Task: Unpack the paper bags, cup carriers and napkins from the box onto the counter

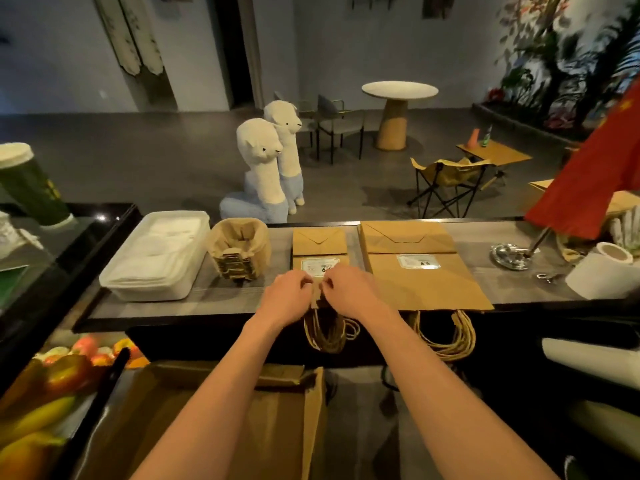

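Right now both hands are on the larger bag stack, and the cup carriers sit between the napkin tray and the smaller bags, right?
Not quite: in the head view the left hand and right hand grip the near edge of the smaller bag stack, not the larger bag stack. The cup carriers do sit between the napkin tray and it.

Brown kraft paper bags (415,268); white napkin tray (156,258); red flag (595,188); white-and-blue plush alpacas (263,168)
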